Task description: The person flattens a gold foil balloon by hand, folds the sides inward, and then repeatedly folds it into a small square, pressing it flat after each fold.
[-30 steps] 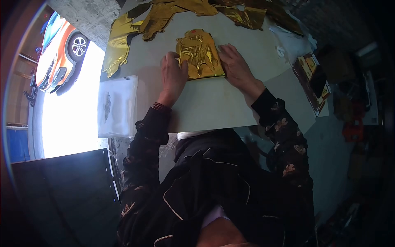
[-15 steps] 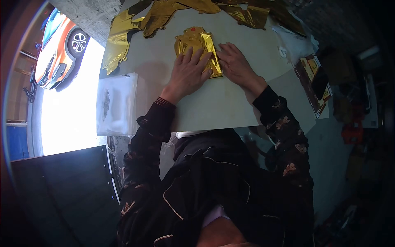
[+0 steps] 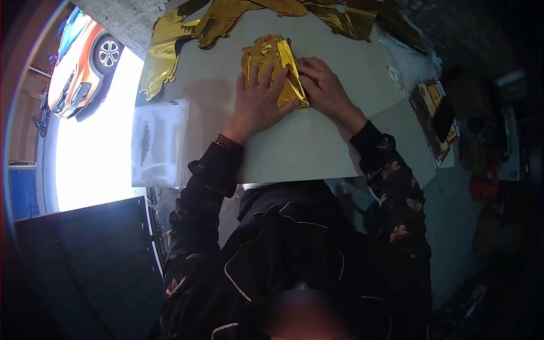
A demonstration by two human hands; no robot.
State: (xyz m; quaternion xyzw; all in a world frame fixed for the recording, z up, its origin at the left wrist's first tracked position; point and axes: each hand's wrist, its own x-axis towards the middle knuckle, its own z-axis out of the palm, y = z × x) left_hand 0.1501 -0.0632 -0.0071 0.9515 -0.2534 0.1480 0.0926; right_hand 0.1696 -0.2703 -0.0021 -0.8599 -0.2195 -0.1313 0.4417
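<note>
A folded gold foil piece (image 3: 289, 56), flat like an uninflated foil balloon, lies on the pale table with a small red spot near its far end. My left hand (image 3: 256, 102) rests palm down on its left and near part, fingers stretched and spread. Along the right edge of the foil lies my right hand (image 3: 328, 90), its fingers extended and their tips touching that edge. Neither hand is closed around anything. My left fingers cover part of the foil's middle.
More flat gold foil pieces (image 3: 226, 20) lie along the table's (image 3: 300, 156) far edge. Clear plastic bags (image 3: 164, 139) are stacked at the left, and white plastic (image 3: 405, 59) lies far right. Printed cards with a dark phone-like object (image 3: 442, 119) sit at the right edge.
The foil's right-hand flap has shifted slightly and looks wider and brighter. My right fingers have come in against its edge; my left hand has moved slightly on top.
</note>
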